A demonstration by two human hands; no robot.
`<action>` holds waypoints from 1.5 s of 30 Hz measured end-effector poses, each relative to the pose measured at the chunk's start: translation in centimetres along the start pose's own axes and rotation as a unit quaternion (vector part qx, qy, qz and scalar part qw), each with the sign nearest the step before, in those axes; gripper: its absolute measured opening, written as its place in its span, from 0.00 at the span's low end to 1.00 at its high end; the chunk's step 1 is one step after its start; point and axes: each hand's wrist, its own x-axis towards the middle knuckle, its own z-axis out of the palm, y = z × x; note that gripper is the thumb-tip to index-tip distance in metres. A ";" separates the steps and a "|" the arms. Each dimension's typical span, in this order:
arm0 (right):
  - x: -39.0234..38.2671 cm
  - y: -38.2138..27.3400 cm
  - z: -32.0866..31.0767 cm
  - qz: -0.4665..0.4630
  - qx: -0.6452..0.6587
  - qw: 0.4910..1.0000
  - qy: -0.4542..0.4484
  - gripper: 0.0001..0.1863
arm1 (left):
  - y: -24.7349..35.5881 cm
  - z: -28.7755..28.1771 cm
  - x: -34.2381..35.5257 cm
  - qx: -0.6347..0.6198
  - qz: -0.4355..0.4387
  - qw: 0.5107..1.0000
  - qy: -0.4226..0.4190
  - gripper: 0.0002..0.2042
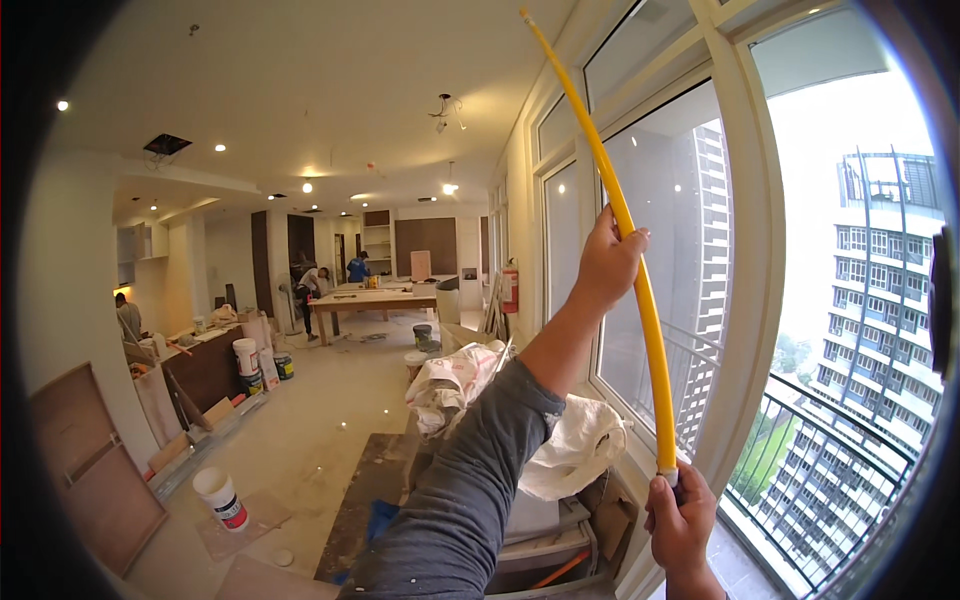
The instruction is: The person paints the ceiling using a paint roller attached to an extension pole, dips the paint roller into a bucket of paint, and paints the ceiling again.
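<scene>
A long yellow pole [652, 340] rises at a slant in front of the windows, its far end up near the ceiling. My left hand [613, 258] is closed around its middle, with the grey-sleeved arm stretched out. Lower down, my right hand [682, 520] grips the pole's near end, where a short whitish piece [667, 476] shows. What the pole's far tip carries is too small to make out. Behind the pole stands a tall window [660, 200] in a cream frame [748, 200].
White sacks [575, 450] lie on a pile of materials below the windows. A white bucket [218, 500] stands on the floor at left. Farther back, two people work near a wooden table [375, 300]; another person [128, 315] is at far left. A balcony railing [840, 440] shows outside.
</scene>
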 end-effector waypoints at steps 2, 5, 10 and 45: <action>2.6 1.4 1.3 -0.026 -0.012 1.000 -0.013 0.17 | -1.5 -1.9 1.8 0.003 -0.010 1.000 0.000 0.20; 6.4 3.3 3.4 -0.033 -0.048 0.998 -0.010 0.17 | -4.3 -4.9 4.5 0.038 -0.015 0.999 0.002 0.16; 12.5 6.3 7.3 -0.037 -0.076 0.996 -0.004 0.17 | -8.3 -9.6 8.3 0.041 -0.034 0.998 0.020 0.12; -14.8 28.2 13.8 0.215 -0.046 0.881 -0.419 0.20 | 3.2 -32.5 -40.8 0.279 -0.261 0.859 0.342 0.21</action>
